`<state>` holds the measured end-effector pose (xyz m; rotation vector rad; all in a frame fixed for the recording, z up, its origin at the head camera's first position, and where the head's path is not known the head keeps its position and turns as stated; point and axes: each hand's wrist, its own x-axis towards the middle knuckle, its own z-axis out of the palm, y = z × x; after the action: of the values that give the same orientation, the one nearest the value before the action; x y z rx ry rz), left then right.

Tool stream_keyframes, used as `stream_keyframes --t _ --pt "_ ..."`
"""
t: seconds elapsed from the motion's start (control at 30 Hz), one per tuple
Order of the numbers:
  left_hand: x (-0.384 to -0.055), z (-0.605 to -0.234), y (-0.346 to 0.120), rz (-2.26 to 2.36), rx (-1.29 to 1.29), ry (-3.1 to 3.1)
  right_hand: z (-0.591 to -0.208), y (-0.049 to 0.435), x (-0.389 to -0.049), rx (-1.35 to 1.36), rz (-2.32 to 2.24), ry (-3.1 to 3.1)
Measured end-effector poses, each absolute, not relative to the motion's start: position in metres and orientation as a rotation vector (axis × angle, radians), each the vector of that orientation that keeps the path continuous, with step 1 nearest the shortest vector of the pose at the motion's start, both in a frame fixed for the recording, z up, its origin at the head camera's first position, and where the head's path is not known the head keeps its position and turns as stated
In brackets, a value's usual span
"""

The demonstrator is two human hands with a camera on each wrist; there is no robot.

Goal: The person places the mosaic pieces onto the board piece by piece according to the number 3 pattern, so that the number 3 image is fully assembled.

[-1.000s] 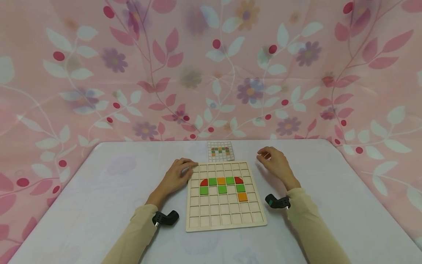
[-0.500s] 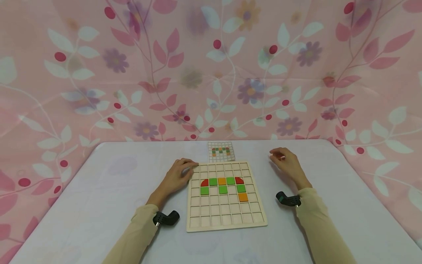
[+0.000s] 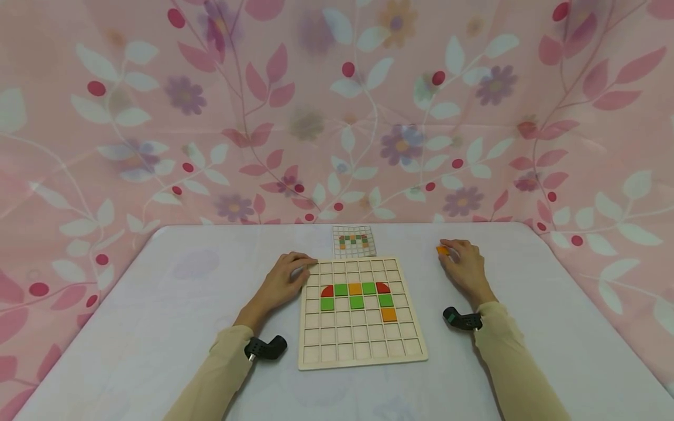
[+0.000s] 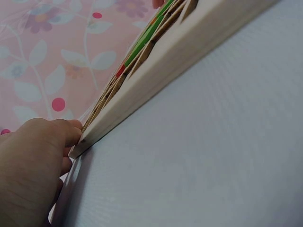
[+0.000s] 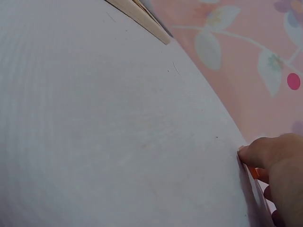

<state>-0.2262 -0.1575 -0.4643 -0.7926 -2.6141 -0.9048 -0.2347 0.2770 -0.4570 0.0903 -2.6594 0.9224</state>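
Observation:
My right hand [image 3: 466, 268] pinches an orange square tile [image 3: 443, 250] low over the table, right of the board. In the right wrist view, the thumb and fingers partly hide this orange tile [image 5: 254, 172]. My left hand [image 3: 281, 282] holds the far left corner of a wooden grid board [image 3: 343, 352], thumb against its side and a finger along the far edge. Set in the board's cells are several green square tiles [image 3: 356, 302], two red rounded tiles [image 3: 383, 288] and two orange squares [image 3: 388, 314].
Just behind the board lies a small pattern card [image 3: 354, 251] printed with a grid and coloured shapes. A white cloth covers the table [image 3: 158, 327]. A pink floral curtain [image 3: 337, 117] hangs beyond its far edge. Each wrist wears a black camera [image 3: 265, 348].
My right hand has moved right, away from the board, and now an orange square tile shows between its fingers. The left hand and the board stay where they were.

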Motion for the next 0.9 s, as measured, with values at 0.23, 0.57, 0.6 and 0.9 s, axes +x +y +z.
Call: stream_keyframes --t 0.23,0.57,0.6,0.9 --pt "-0.2257 -0.4616 -0.1581 -0.885 -0.792 -2.618 -0.4617 0.2746 -0.2332 0.087 0.918 -2.615" --pt "-0.2231 -0.464 -0.1581 -0.894 -0.782 -2.635 -0.4655 0.2761 -0.2314 0.064 0.952 -2.612" --pt "-0.2232 -0.4643 -0.1581 -0.895 -0.786 -2.633 -0.4655 0.2764 -0.2313 0.065 0.946 -2.609" --pt "-0.2281 -0.4653 -0.1571 -0.901 -0.801 -2.6 -0.4642 0.2789 -0.233 0.074 0.941 -2.542"
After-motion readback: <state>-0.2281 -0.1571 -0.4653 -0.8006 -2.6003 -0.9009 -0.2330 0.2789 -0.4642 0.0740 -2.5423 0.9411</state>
